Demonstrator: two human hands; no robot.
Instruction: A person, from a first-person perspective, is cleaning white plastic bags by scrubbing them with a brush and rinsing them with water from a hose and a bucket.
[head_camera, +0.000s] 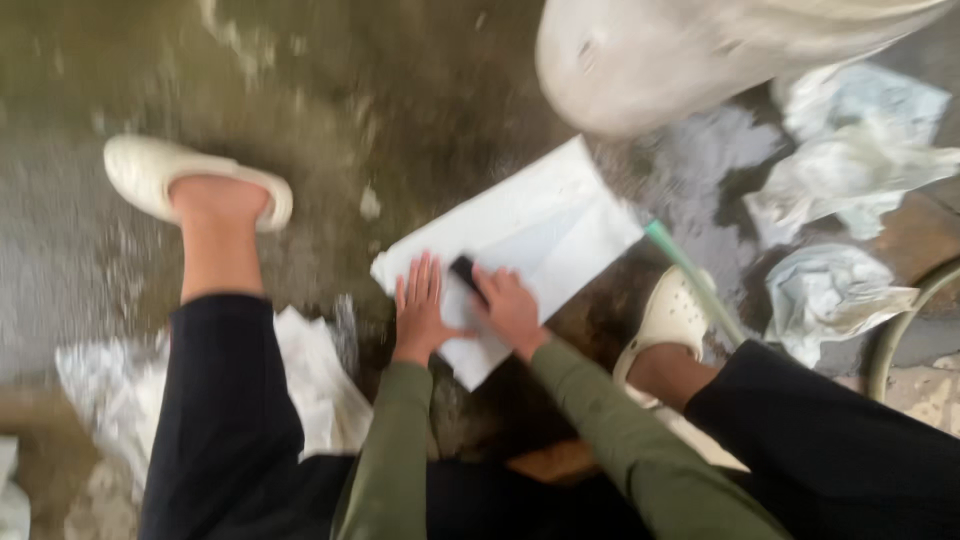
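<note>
A white flat sheet (540, 215) lies on the wet, dirty floor between my feet. My left hand (422, 305) presses flat on its near left corner, fingers spread. My right hand (508, 305) rests on the sheet beside it and grips a small dark object (464, 270) against the sheet. Both arms wear olive green sleeves. The picture is blurred, so what the dark object is cannot be told.
My feet in cream clogs stand at the left (150, 170) and right (672, 315). A large pale sack (680, 55) sits at the top. Crumpled white cloths (850, 170) lie at the right, a green rod (690, 275) near the right foot, more white material (310, 385) under my left leg.
</note>
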